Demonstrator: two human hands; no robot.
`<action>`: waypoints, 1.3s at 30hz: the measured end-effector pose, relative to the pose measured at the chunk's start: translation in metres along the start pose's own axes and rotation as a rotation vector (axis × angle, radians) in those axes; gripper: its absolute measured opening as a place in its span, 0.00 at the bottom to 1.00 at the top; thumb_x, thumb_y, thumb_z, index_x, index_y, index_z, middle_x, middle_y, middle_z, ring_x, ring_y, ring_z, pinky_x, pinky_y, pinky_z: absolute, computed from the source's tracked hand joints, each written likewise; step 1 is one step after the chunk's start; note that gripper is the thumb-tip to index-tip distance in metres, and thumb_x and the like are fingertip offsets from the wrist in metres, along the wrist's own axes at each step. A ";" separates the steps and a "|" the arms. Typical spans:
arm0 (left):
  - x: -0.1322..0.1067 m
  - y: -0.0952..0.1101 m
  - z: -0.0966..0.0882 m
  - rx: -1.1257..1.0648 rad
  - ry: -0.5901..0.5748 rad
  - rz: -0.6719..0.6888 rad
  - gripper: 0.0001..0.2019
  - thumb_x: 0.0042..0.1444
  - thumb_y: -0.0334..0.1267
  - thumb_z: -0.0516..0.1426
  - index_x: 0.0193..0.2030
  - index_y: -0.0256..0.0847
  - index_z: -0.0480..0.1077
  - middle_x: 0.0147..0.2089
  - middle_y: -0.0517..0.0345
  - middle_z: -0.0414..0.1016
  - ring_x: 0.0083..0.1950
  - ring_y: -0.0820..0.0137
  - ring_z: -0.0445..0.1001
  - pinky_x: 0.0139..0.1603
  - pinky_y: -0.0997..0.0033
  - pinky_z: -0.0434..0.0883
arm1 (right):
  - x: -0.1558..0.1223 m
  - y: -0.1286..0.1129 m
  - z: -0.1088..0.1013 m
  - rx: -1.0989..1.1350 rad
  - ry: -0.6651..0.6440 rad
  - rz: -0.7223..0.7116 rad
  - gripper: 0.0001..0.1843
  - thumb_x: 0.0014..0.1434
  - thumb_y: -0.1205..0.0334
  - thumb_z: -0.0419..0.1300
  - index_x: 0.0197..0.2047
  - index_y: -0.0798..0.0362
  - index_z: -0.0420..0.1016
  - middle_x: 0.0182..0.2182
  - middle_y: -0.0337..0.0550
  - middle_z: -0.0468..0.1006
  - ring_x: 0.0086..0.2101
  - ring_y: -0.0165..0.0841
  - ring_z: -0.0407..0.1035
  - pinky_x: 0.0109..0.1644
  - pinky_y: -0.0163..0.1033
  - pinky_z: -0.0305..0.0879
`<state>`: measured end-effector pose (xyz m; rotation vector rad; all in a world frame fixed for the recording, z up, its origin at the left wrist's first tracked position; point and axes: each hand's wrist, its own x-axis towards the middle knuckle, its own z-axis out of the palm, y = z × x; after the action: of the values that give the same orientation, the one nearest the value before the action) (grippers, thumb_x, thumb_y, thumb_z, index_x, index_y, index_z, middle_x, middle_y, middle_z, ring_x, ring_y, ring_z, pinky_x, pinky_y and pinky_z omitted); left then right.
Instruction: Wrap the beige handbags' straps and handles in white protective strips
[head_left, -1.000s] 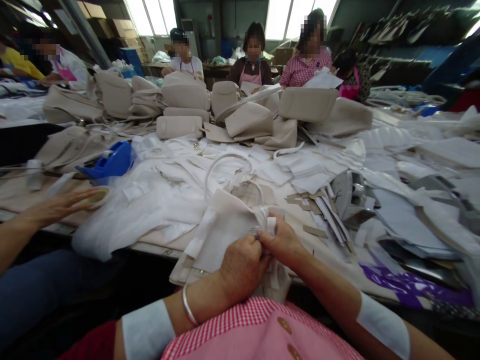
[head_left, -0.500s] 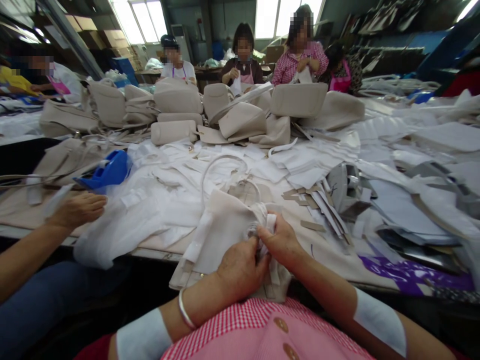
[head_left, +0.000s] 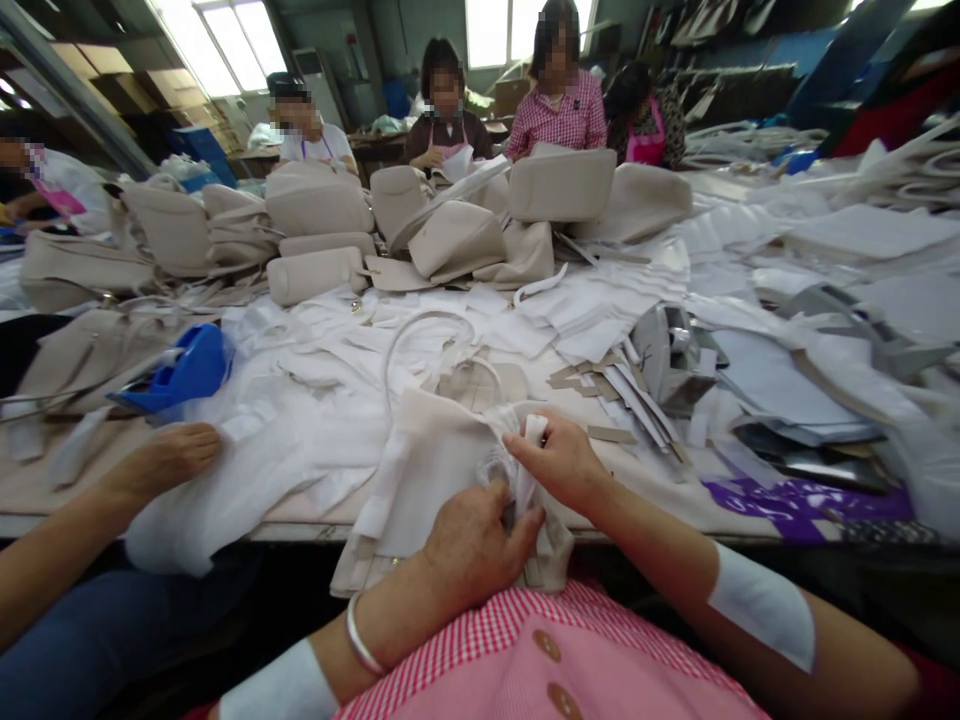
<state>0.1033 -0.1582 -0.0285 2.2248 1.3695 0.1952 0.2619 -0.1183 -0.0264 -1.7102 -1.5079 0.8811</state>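
A beige handbag [head_left: 431, 470] wrapped in white paper lies at the table's near edge, partly on my lap. My left hand [head_left: 474, 545] is closed on the crumpled paper and clear film at the bag's handle base. My right hand [head_left: 559, 462] pinches a white paper strip [head_left: 534, 432] at the same spot, touching my left. The bag's white wrapped handle [head_left: 420, 335] loops up behind.
A neighbour's hand [head_left: 161, 462] rests on white wrapping [head_left: 225, 490] at the left, near a blue tape dispenser [head_left: 180, 368]. Finished beige bags [head_left: 450, 235] are piled mid-table before several seated people. Paper sheets and cardboard strips [head_left: 622, 385] litter the right side.
The view has shifted down and right. My hands stay together on the bag's handle wrap, working it slightly. The neighbour's hand has drawn back from the tape roll onto the white wrapping.
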 end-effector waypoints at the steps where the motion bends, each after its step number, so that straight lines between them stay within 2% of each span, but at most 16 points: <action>1: 0.000 0.000 0.000 -0.009 0.003 -0.014 0.20 0.64 0.55 0.48 0.35 0.41 0.67 0.31 0.51 0.75 0.31 0.62 0.73 0.31 0.66 0.58 | 0.002 0.001 0.003 0.015 0.001 0.017 0.14 0.54 0.49 0.61 0.29 0.53 0.71 0.24 0.37 0.73 0.28 0.32 0.67 0.32 0.35 0.59; 6: 0.004 -0.001 0.003 -0.062 0.020 -0.059 0.18 0.68 0.48 0.46 0.31 0.42 0.65 0.28 0.54 0.73 0.29 0.66 0.71 0.32 0.68 0.57 | 0.004 0.004 0.009 0.076 0.016 0.050 0.16 0.53 0.48 0.63 0.31 0.55 0.73 0.26 0.38 0.75 0.29 0.32 0.69 0.32 0.34 0.61; 9: 0.008 -0.004 0.004 -0.117 0.010 -0.067 0.18 0.68 0.46 0.45 0.30 0.42 0.65 0.27 0.57 0.73 0.28 0.68 0.69 0.31 0.68 0.56 | -0.001 0.011 0.000 0.129 -0.080 0.004 0.19 0.54 0.46 0.64 0.35 0.56 0.74 0.29 0.39 0.77 0.30 0.32 0.69 0.32 0.34 0.62; 11: 0.010 -0.005 0.005 -0.138 -0.003 -0.074 0.18 0.68 0.47 0.46 0.29 0.42 0.65 0.27 0.57 0.73 0.29 0.68 0.69 0.32 0.69 0.56 | -0.004 0.021 -0.013 0.146 -0.138 -0.073 0.19 0.57 0.47 0.62 0.41 0.55 0.75 0.33 0.40 0.78 0.30 0.31 0.70 0.32 0.34 0.64; 12: 0.011 -0.006 0.005 -0.141 -0.012 -0.075 0.19 0.68 0.47 0.46 0.29 0.42 0.65 0.27 0.57 0.73 0.29 0.68 0.69 0.32 0.69 0.57 | -0.004 0.029 -0.022 0.109 -0.127 -0.110 0.17 0.59 0.50 0.61 0.44 0.55 0.75 0.35 0.40 0.79 0.30 0.30 0.70 0.34 0.33 0.65; 14: 0.012 -0.007 0.006 -0.133 -0.024 -0.078 0.19 0.68 0.48 0.45 0.29 0.42 0.66 0.28 0.56 0.73 0.30 0.67 0.70 0.33 0.69 0.58 | -0.001 0.049 -0.042 -0.116 -0.038 -0.142 0.13 0.63 0.56 0.58 0.47 0.55 0.75 0.38 0.41 0.79 0.33 0.29 0.71 0.38 0.33 0.66; 17: 0.013 -0.008 0.007 -0.104 -0.026 -0.085 0.20 0.67 0.49 0.45 0.29 0.42 0.66 0.28 0.56 0.73 0.31 0.66 0.70 0.35 0.69 0.59 | 0.012 0.081 -0.070 -0.509 0.087 -0.104 0.10 0.64 0.64 0.56 0.44 0.57 0.77 0.40 0.46 0.78 0.40 0.32 0.72 0.48 0.35 0.65; 19: 0.014 -0.008 0.007 -0.088 -0.025 -0.088 0.20 0.67 0.49 0.45 0.29 0.42 0.66 0.28 0.56 0.73 0.31 0.66 0.71 0.34 0.69 0.59 | 0.024 0.096 -0.081 -0.619 0.098 -0.077 0.11 0.64 0.66 0.55 0.43 0.58 0.77 0.41 0.50 0.78 0.42 0.36 0.72 0.51 0.37 0.64; 23: 0.012 -0.007 0.005 -0.102 -0.019 -0.092 0.19 0.67 0.49 0.46 0.30 0.42 0.68 0.29 0.55 0.74 0.32 0.66 0.72 0.33 0.70 0.59 | 0.053 0.110 -0.081 -0.738 0.062 -0.076 0.13 0.65 0.66 0.52 0.44 0.58 0.78 0.44 0.56 0.77 0.44 0.39 0.71 0.51 0.41 0.64; 27: 0.011 -0.007 0.005 -0.118 -0.010 -0.090 0.19 0.66 0.49 0.46 0.31 0.42 0.69 0.28 0.55 0.74 0.31 0.66 0.72 0.33 0.70 0.59 | 0.081 0.112 -0.073 -0.832 -0.019 -0.098 0.16 0.61 0.75 0.52 0.48 0.60 0.77 0.48 0.60 0.76 0.47 0.43 0.71 0.53 0.44 0.64; 30: 0.010 -0.009 0.006 -0.122 -0.007 -0.096 0.20 0.66 0.50 0.46 0.29 0.42 0.67 0.27 0.56 0.73 0.29 0.67 0.71 0.32 0.70 0.59 | 0.095 0.115 -0.072 -0.867 -0.078 -0.124 0.17 0.60 0.78 0.51 0.46 0.63 0.78 0.45 0.63 0.77 0.47 0.44 0.72 0.53 0.45 0.64; 34: 0.011 -0.011 0.008 -0.132 -0.005 -0.089 0.20 0.66 0.49 0.46 0.30 0.42 0.68 0.27 0.56 0.73 0.30 0.67 0.70 0.33 0.70 0.59 | 0.102 0.121 -0.075 -0.862 -0.122 -0.169 0.14 0.60 0.76 0.54 0.42 0.63 0.80 0.42 0.61 0.79 0.45 0.43 0.74 0.53 0.45 0.65; 37: 0.011 -0.011 0.007 -0.141 -0.003 -0.080 0.19 0.66 0.49 0.46 0.30 0.41 0.68 0.28 0.56 0.74 0.30 0.67 0.71 0.33 0.70 0.60 | 0.100 0.122 -0.081 -0.818 -0.103 -0.198 0.12 0.61 0.71 0.55 0.40 0.60 0.81 0.41 0.56 0.81 0.43 0.42 0.74 0.51 0.45 0.66; 39: 0.011 -0.011 0.005 -0.152 -0.003 -0.081 0.19 0.66 0.49 0.47 0.31 0.41 0.69 0.28 0.56 0.74 0.30 0.67 0.71 0.33 0.70 0.60 | 0.096 0.121 -0.090 -0.771 -0.050 -0.216 0.15 0.65 0.66 0.52 0.45 0.56 0.80 0.44 0.51 0.81 0.45 0.40 0.74 0.52 0.42 0.66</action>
<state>0.1022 -0.1464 -0.0399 2.0405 1.3924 0.2587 0.4116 -0.0390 -0.0848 -1.9764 -2.1959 0.2222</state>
